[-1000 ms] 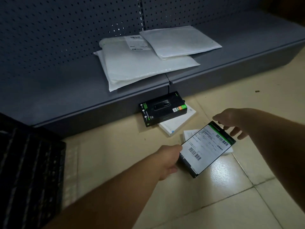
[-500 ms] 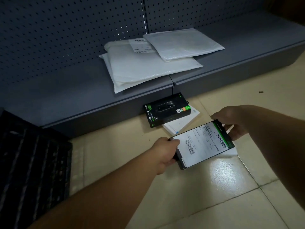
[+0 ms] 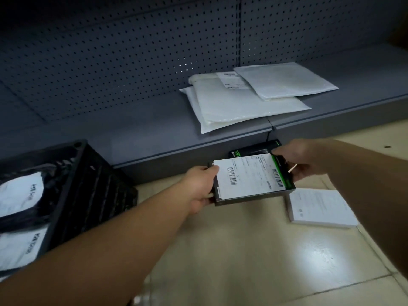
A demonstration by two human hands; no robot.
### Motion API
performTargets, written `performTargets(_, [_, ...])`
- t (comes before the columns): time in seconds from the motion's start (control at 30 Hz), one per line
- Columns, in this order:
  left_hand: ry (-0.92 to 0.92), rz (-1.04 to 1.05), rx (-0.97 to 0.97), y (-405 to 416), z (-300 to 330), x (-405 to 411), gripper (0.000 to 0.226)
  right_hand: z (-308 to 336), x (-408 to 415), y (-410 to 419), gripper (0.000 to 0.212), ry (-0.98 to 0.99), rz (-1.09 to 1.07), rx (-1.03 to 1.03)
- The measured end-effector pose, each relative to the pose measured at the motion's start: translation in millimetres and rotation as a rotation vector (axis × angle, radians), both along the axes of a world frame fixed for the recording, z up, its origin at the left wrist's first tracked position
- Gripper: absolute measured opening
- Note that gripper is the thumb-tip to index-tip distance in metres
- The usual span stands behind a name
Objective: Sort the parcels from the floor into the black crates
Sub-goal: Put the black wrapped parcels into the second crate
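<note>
Head view: black boxed parcel, white shipping label up, held level above the floor between both hands, just in front of the shelf kickboard. Left hand grips the near-left end, thumb on top by the label's corner, fingers curled under and out of sight. Right hand holds the far-right end, fingers wrapped over the green-striped edge. Two-handed hold with the label facing up likely serves to read the address before choosing a crate. Black crate stands left of the parcel, near it, white bagged parcels already inside. Behind the held parcel, partly hidden, a second black box lies against the shelf base. Right of the parcel, a white flat box rests on the floor, not yet sorted. On the shelf above, white poly mailers lie stacked and overlapping, one label showing.
</note>
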State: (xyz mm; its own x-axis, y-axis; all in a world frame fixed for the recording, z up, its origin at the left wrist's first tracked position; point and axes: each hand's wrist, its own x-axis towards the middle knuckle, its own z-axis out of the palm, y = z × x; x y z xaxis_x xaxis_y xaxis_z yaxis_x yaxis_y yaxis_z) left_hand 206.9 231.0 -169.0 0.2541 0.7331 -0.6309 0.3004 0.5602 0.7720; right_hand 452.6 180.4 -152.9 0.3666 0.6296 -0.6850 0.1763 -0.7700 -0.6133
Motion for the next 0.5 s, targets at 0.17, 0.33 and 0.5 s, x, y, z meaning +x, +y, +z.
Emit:
performTargets(0.17, [0.0, 0.069, 0.071, 30, 29, -55, 0.019, 17, -43, 33, 0.027, 0.095, -0.013, 0.115])
performTargets(0.33, [-0.016, 0.156, 0.178, 52, 63, -106, 0.021, 39, -83, 58, 0.022, 0.178, 0.062, 0.207])
performTargets(0.5, [-0.019, 0.203, 0.308, 67, 97, -154, 0.019, 67, -126, 80, 0.018, 0.236, 0.108, 0.314])
